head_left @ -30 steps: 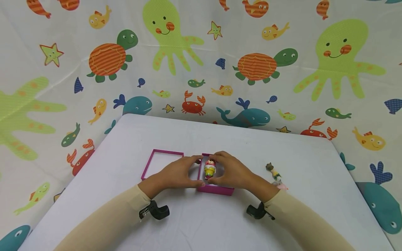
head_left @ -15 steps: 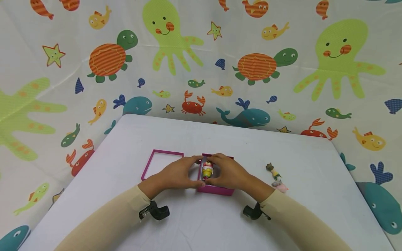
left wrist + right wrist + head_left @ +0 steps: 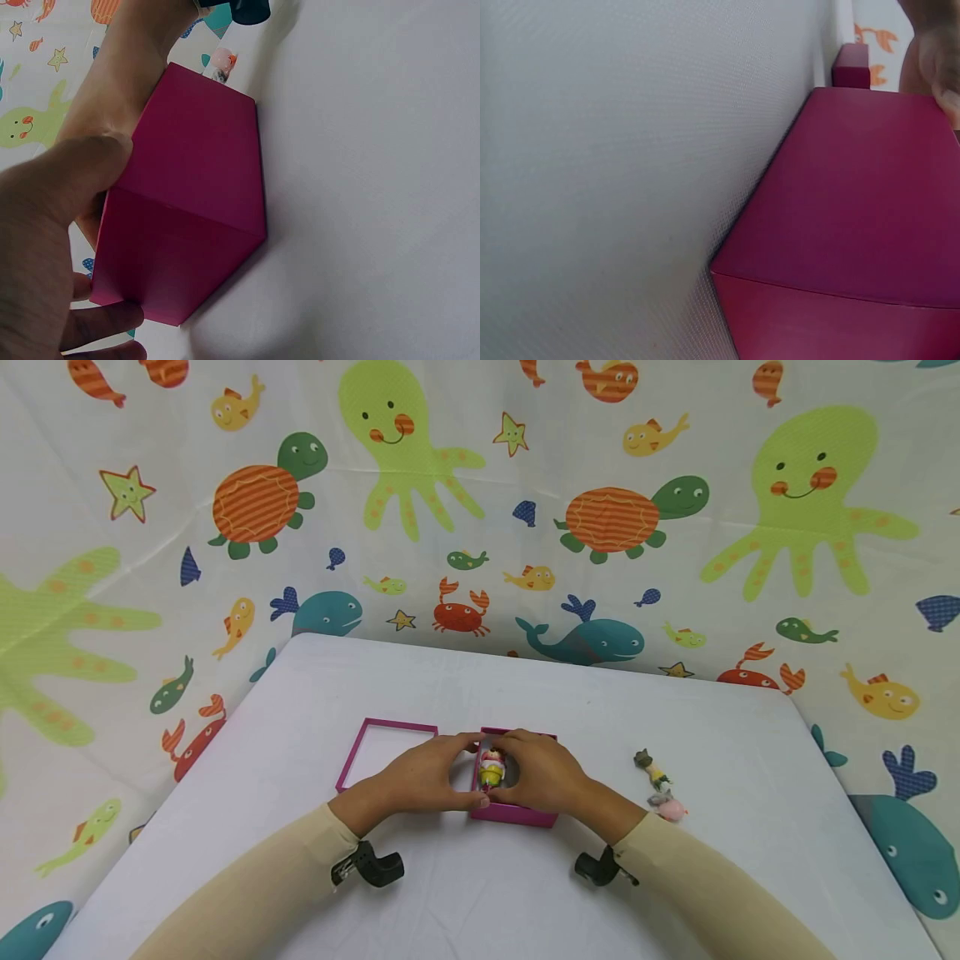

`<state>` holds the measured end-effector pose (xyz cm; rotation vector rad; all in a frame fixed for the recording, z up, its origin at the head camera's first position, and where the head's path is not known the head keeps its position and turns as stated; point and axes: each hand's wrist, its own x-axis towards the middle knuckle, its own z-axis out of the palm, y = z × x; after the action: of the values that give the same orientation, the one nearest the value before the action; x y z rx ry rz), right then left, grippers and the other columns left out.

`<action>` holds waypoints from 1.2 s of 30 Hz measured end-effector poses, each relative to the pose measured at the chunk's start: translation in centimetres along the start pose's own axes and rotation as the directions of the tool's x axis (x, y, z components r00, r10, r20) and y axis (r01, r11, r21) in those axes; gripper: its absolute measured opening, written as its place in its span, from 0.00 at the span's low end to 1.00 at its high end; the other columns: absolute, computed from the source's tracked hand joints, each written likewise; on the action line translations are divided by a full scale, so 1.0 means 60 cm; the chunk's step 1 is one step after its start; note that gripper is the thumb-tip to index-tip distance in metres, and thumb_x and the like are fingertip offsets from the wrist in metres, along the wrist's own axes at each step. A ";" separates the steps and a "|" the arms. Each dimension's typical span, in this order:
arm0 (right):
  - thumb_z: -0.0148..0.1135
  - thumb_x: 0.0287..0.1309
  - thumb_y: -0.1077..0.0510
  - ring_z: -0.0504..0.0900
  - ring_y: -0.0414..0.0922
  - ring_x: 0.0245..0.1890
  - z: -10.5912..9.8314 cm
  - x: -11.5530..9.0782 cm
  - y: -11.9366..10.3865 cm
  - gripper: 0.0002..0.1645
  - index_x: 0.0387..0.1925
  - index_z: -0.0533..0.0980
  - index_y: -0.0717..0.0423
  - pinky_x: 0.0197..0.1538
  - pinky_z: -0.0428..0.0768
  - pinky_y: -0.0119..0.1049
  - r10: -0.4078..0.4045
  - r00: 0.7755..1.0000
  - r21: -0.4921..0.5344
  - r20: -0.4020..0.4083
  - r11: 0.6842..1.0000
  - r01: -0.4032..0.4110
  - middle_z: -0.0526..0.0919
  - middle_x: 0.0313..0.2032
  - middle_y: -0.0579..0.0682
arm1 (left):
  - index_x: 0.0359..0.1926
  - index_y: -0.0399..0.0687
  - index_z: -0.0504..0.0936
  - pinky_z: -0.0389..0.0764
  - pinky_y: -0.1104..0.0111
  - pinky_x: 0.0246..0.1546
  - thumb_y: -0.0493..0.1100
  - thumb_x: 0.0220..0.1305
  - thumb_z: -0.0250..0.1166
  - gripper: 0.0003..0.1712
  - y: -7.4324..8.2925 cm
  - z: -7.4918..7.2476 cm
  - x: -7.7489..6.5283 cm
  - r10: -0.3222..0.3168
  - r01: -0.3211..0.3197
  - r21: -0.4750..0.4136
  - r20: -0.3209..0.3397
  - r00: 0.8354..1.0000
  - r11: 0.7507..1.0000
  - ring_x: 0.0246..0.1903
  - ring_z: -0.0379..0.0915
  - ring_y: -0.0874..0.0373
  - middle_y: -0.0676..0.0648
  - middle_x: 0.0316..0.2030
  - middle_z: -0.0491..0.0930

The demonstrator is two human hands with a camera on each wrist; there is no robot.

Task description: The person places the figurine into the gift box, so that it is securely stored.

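Observation:
In the head view a magenta box (image 3: 517,815) stands open-topped on the table. A small toy figurine (image 3: 492,768) with a red-and-white top and yellow lower part lies inside, at its left. My right hand (image 3: 546,774) reaches over the box and pinches the figurine between thumb and fingers at its two ends. My left hand (image 3: 420,774) grips the box's left side. The left wrist view shows that thumb (image 3: 112,154) at the rim of the box (image 3: 187,157) and the fingers against its side wall. The right wrist view shows only the outside of the box (image 3: 847,195).
A magenta-rimmed lid (image 3: 401,723) with a white inside lies left of the box, partly behind my left hand. To the right several small animal toys (image 3: 660,781) lie in a line, a pink one (image 3: 672,810) nearest. A cloth printed with sea animals hangs behind the white table (image 3: 480,893).
My right hand has shifted a little left together with the figurine, which now lies closer to the box's left wall. The left hand and the box have stayed put.

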<state>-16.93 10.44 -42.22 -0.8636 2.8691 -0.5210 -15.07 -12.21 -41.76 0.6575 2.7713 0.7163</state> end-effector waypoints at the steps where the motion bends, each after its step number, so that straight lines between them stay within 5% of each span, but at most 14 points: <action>1: 0.81 0.44 0.35 0.78 0.51 0.61 0.000 0.000 0.000 0.50 0.68 0.75 0.48 0.54 0.83 0.50 0.000 1.000 -0.004 -0.001 1.000 0.000 0.79 0.62 0.49 | 0.76 0.56 0.65 0.77 0.49 0.60 0.73 0.51 0.73 0.57 0.001 -0.001 0.000 0.000 0.000 0.001 0.002 1.000 1.000 0.63 0.72 0.52 0.52 0.62 0.77; 15: 0.81 0.44 0.35 0.80 0.50 0.58 -0.004 0.003 -0.008 0.48 0.64 0.78 0.51 0.57 0.81 0.52 0.003 1.000 -0.061 0.027 0.998 -0.001 0.81 0.58 0.49 | 0.76 0.56 0.66 0.79 0.50 0.58 0.73 0.50 0.73 0.57 0.001 -0.002 -0.002 -0.002 0.002 -0.011 -0.002 1.000 1.000 0.61 0.73 0.53 0.52 0.61 0.77; 36: 0.82 0.45 0.38 0.76 0.48 0.63 -0.057 -0.023 0.015 0.44 0.64 0.79 0.45 0.59 0.81 0.50 0.042 0.999 0.095 0.006 0.995 -0.043 0.81 0.60 0.44 | 0.75 0.55 0.66 0.79 0.49 0.58 0.71 0.50 0.74 0.56 0.004 -0.002 -0.001 -0.009 0.009 0.004 0.010 1.000 1.000 0.62 0.72 0.52 0.52 0.62 0.77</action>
<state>-16.93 12.92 -39.32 -0.7861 2.8260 -0.6448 -14.98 -12.08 -41.51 0.6475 2.7658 0.7044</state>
